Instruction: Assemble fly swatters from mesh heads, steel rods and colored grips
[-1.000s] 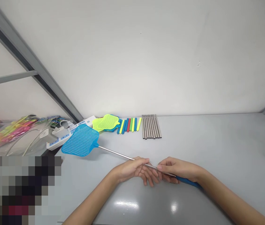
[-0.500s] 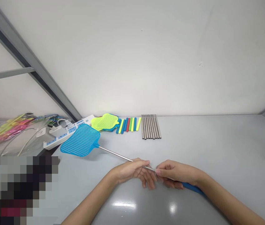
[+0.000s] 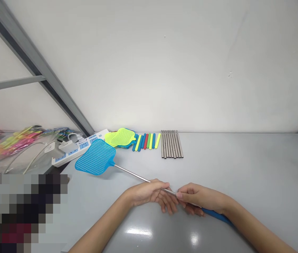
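Note:
A fly swatter with a blue mesh head, thin metal rod and blue handle slants across the front of the table, its head up at the left. My left hand is under and around the rod, thumb laid along it and the other fingers loosely curled, palm partly up. My right hand pinches the thicker metal tube between thumb and fingers, close to the left fingertips. The blue handle runs out below my right wrist, and part of it is hidden by that hand.
Toward the back lie stacked yellow and blue swatter heads, a row of coloured handles and a row of metal tubes. A power strip with plugs lies left, beside bagged colourful items. A wall stands behind the table.
The view has shifted slightly, moving the background a little right. Both hands keep their hold on the swatter, and slightly more of its tube shows between them.

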`<state>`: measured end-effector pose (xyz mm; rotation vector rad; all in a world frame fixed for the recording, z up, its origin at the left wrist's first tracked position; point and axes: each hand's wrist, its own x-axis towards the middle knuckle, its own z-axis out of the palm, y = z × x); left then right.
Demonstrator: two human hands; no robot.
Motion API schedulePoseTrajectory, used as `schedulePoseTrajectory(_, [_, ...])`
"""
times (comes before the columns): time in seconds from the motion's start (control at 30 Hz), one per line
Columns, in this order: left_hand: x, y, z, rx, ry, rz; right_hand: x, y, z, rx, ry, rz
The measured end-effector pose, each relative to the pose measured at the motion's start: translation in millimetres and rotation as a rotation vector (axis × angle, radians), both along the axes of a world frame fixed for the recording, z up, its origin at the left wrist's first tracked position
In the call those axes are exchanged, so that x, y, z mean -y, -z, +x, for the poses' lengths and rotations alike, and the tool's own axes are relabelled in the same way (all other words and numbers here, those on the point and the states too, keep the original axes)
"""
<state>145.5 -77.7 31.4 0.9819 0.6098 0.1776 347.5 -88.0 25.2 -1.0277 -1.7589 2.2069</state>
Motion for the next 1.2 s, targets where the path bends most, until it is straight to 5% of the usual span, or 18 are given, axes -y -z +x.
schedulePoseTrajectory(0.67, [-7,-5.5,-9,-0.049,0.181,0.013,1,0,0,-0.026,-0.078,-0.053])
schedulePoseTrajectory(1.2, [-10,-11.9,-23,-0.138,0.186,0.094,-1,2,1,-0.042,-0.102,-0.070])
